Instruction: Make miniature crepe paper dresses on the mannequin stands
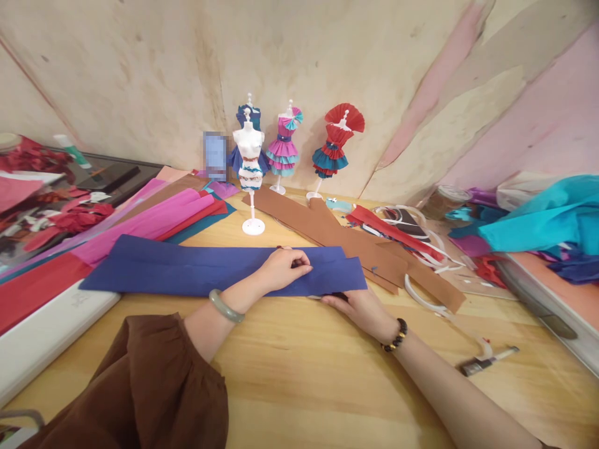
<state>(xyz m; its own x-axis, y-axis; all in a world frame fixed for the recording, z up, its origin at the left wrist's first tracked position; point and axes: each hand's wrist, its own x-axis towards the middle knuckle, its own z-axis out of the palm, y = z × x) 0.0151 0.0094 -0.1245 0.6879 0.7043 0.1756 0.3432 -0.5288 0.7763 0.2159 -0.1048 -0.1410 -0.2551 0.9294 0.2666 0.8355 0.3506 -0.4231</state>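
A long, folded strip of dark blue crepe paper (178,268) lies across the table in front of me. My left hand (285,269) rests on top of it right of its middle, fingers curled and holding the paper down. At the strip's right end, my right hand (362,310) is closed at the lower edge, partly beneath the paper. Something dark with a thin silvery tip shows by its thumb, mostly hidden; its kind is unclear. Just beyond the paper stands a white mini dress form (251,168) with bits of brown, white and teal wrapped round its waist and hips.
Behind are small forms in a blue dress (236,161), a pink-and-turquoise dress (284,146) and a red-and-teal dress (334,146). Brown paper strips (365,249) lie right, near a utility knife (489,360). Coloured paper (159,209) is piled left; turquoise paper (547,212) lies far right.
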